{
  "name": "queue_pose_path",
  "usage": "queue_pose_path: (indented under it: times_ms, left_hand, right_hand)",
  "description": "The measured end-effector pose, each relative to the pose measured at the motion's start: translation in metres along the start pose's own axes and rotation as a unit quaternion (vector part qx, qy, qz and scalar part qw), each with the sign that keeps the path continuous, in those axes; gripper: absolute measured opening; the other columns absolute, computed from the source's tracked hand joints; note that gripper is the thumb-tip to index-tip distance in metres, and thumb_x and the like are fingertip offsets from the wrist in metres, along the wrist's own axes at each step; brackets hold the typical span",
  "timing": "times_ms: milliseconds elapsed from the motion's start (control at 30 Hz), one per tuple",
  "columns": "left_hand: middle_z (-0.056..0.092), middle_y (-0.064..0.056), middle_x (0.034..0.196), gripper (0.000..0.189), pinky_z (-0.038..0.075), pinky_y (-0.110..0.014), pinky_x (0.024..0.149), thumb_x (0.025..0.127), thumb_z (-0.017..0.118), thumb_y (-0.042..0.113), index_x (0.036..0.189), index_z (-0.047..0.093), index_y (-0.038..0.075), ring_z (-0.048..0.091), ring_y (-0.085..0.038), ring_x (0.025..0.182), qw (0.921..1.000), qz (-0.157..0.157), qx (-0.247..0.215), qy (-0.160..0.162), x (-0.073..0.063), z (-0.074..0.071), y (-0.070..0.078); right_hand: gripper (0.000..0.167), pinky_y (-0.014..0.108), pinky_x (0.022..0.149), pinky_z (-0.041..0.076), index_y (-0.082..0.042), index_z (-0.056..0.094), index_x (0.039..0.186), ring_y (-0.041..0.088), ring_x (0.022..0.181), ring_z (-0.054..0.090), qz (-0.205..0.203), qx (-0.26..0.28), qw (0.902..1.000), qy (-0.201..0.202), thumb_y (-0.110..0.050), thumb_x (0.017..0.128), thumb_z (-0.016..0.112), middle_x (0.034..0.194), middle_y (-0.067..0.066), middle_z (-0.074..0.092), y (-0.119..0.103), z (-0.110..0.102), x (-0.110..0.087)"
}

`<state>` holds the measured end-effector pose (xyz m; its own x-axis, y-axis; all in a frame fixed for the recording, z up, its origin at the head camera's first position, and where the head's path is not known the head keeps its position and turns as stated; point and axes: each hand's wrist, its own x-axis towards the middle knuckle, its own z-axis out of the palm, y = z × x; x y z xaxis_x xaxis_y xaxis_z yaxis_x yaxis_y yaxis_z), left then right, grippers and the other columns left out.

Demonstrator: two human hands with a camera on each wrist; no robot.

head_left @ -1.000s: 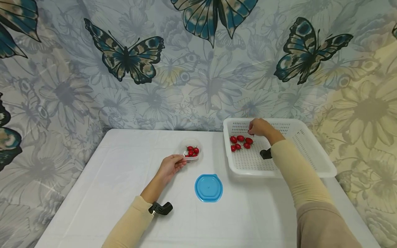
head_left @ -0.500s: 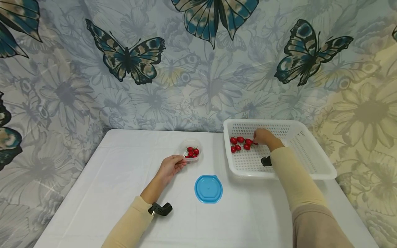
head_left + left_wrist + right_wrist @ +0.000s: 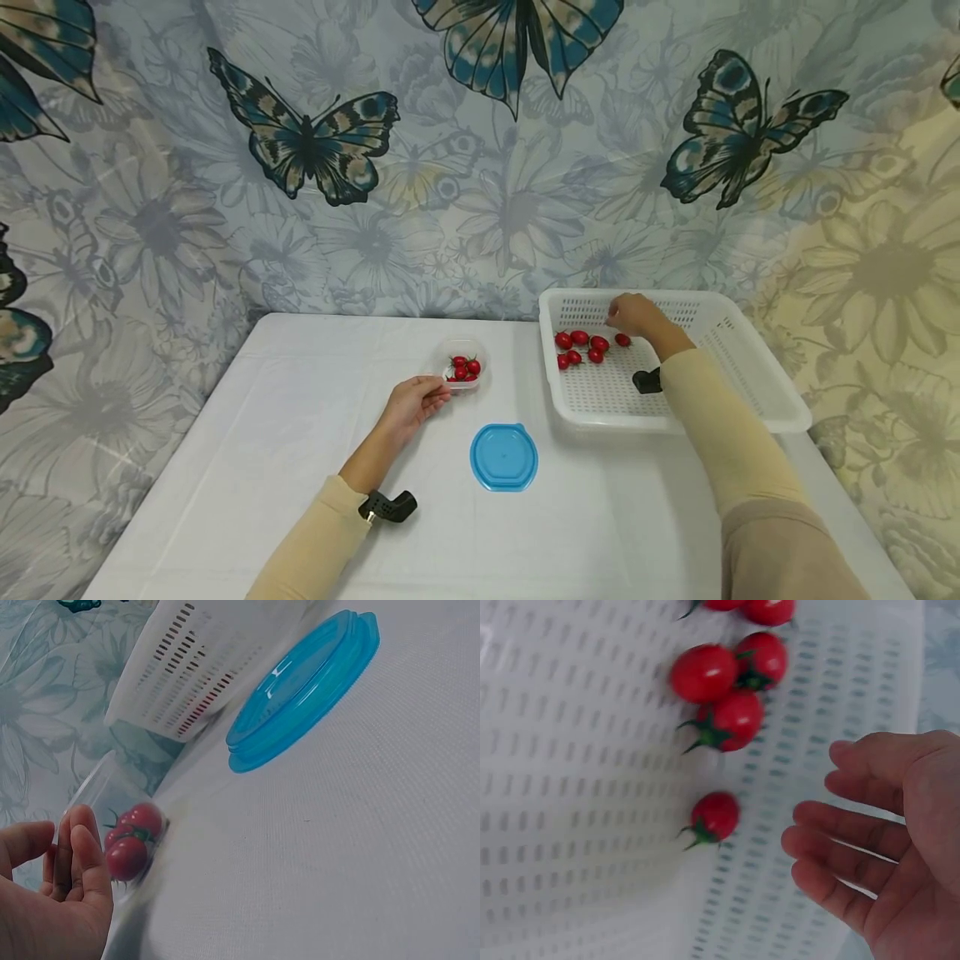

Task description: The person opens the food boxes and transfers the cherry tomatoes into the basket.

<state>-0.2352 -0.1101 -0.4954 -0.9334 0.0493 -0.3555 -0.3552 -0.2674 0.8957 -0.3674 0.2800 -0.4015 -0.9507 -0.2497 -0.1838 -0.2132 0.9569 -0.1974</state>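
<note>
My left hand [image 3: 411, 407] grips the near left edge of a small clear plastic container [image 3: 480, 379] on the table. Several red cherry tomatoes [image 3: 127, 859] with green stems lie inside it. Over the far side of a white perforated basket [image 3: 558, 398], my right hand [image 3: 900, 840] has loosely bent fingers with nothing between them. A single cherry tomato [image 3: 715, 816] rests in the basket, just off those fingertips. More cherry tomatoes [image 3: 703, 673] are grouped to its left in the head view.
A blue lid [image 3: 504, 457] lies flat on the white-covered table [image 3: 600, 517], in front of the container and left of the basket. Behind the table rises a butterfly-patterned wall [image 3: 487, 208]. Each wrist carries a black camera mount [image 3: 387, 505].
My right hand lowered a cherry tomato into the basket, let it go beside the group, and has drawn up and back. My left hand stays at the container.
</note>
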Motion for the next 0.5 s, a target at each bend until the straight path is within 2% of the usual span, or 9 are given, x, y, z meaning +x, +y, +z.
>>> queue_pose_path:
  times_ms: [200,367,500]
  left_hand:
    - [0.069,0.004,0.078,0.029,0.052,-0.015,0.067,0.098,0.056,0.009,0.121,0.052,-0.008,0.066,-0.005,0.071,1.0,-0.001,0.0,-0.003,0.0,0.001,0.001]
    - [0.069,0.004,0.078,0.025,0.052,-0.016,0.067,0.098,0.056,0.009,0.117,0.053,-0.007,0.066,-0.005,0.071,1.0,0.003,-0.002,-0.002,-0.001,0.001,0.001]
    - [0.069,0.002,0.079,0.018,0.053,-0.016,0.067,0.098,0.055,0.009,0.111,0.056,-0.003,0.066,-0.006,0.071,1.0,-0.002,-0.004,0.002,-0.001,0.002,0.0]
  right_hand:
    - [0.029,0.05,0.082,0.051,0.006,0.065,0.108,0.037,0.093,0.063,-0.04,0.01,0.9988,0.026,-0.017,0.095,0.055,0.105,0.024,0.066,-0.025,-0.018,-0.002]
    - [0.029,0.049,0.084,0.051,0.005,0.065,0.111,0.035,0.095,0.063,-0.072,0.006,0.9966,0.04,-0.017,0.094,0.056,0.107,0.022,0.067,-0.05,-0.027,-0.003]
    - [0.027,0.048,0.084,0.051,0.004,0.065,0.11,0.032,0.091,0.064,-0.102,-0.004,0.9936,0.049,-0.016,0.093,0.058,0.1,0.018,0.069,-0.069,-0.028,-0.003]
